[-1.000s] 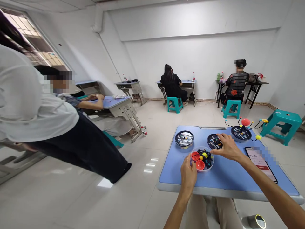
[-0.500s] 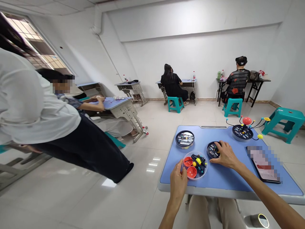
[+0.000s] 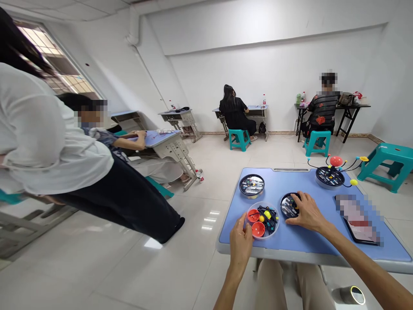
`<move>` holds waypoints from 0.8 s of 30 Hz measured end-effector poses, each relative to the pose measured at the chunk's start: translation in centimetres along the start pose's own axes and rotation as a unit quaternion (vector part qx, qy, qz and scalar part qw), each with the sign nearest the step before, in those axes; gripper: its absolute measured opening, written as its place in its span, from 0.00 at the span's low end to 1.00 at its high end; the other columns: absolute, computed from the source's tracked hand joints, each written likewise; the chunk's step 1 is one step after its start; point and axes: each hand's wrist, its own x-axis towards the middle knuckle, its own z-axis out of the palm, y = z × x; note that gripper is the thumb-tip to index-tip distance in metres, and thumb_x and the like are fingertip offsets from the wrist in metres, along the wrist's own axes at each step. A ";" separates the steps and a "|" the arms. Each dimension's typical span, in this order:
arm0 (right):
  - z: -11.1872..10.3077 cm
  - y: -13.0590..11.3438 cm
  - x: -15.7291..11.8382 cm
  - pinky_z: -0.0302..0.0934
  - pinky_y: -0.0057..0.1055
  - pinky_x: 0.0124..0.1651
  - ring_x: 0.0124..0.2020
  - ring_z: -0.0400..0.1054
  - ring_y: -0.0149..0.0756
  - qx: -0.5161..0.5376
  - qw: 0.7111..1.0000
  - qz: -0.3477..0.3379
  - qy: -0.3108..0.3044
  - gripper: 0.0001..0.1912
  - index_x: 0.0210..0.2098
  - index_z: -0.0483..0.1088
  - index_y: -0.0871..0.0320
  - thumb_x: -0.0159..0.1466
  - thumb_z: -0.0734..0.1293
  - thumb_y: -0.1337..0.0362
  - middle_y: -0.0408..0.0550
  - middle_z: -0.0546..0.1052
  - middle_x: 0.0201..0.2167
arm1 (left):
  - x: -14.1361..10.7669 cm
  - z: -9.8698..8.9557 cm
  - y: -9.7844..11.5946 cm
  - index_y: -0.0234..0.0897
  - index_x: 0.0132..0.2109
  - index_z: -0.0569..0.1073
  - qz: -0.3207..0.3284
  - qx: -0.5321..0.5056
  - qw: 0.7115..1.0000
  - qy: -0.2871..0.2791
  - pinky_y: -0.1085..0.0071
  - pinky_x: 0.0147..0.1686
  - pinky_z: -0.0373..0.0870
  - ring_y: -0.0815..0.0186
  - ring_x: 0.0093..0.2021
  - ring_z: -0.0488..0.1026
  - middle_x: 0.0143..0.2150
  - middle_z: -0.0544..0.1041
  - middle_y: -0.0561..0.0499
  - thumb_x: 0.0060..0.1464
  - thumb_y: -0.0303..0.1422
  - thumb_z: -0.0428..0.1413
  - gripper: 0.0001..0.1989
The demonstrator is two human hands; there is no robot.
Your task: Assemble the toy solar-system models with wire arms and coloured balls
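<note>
Left hand [image 3: 240, 246] stands upright at the near left rim of the clear bowl [image 3: 262, 238], fingers partly closed and in contact; whether it grips the bowl cannot be told. Right hand [image 3: 306, 217] lies palm down, fingers spread and curved over the right side of the black disc [image 3: 287, 206]; whether it has hold of the disc cannot be told.

Bowl contents: two red cups [image 3: 258, 229], one yellow ball [image 3: 261, 218] and a tangle of black rods [image 3: 266, 216]. The rods cross at mixed angles, with no common direction. Bowl and disc are round, sit just beside each other near the front edge of the blue desk [image 3: 290, 243], and show no long axis.

Behind them, toward the far edge, sits a round tin [image 3: 251, 185]. Far right corner: a model [image 3: 327, 177] on a black base, with a red ball on top and thin arms reaching outward, tipped in yellow. A phone [image 3: 358, 218] lies at the right edge, screen blurred. Nothing stands between the hands and the bowl or disc.
</note>
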 end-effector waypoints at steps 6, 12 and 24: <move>0.5 0.0 -0.2 0.54 0.52 0.59 0.61 0.54 0.63 0.009 1.000 0.008 -0.004 0.50 0.61 0.63 0.62 0.46 0.75 0.43 0.68 0.62 0.61 | 0.2 -0.6 -0.5 0.34 0.53 0.76 0.019 0.009 1.000 0.009 0.65 0.33 0.73 0.61 0.31 0.75 0.31 0.79 0.47 0.57 0.33 0.51 0.18; 0.7 -0.8 -0.2 0.52 0.53 0.61 0.63 0.53 0.63 0.023 1.000 0.011 0.001 0.50 0.62 0.62 0.59 0.45 0.75 0.44 0.66 0.61 0.62 | 0.7 -1.7 -0.9 0.35 0.51 0.77 0.020 0.017 1.000 0.014 0.66 0.31 0.73 0.63 0.29 0.73 0.31 0.79 0.48 0.57 0.35 0.51 0.18; 0.6 -0.2 -0.6 0.50 0.50 0.64 0.67 0.49 0.59 0.051 0.998 -0.012 -0.036 0.50 0.65 0.57 0.61 0.49 0.73 0.45 0.67 0.57 0.65 | -0.1 -1.9 -0.8 0.36 0.52 0.77 0.005 0.000 1.000 0.020 0.68 0.30 0.72 0.64 0.28 0.73 0.29 0.77 0.48 0.59 0.39 0.52 0.19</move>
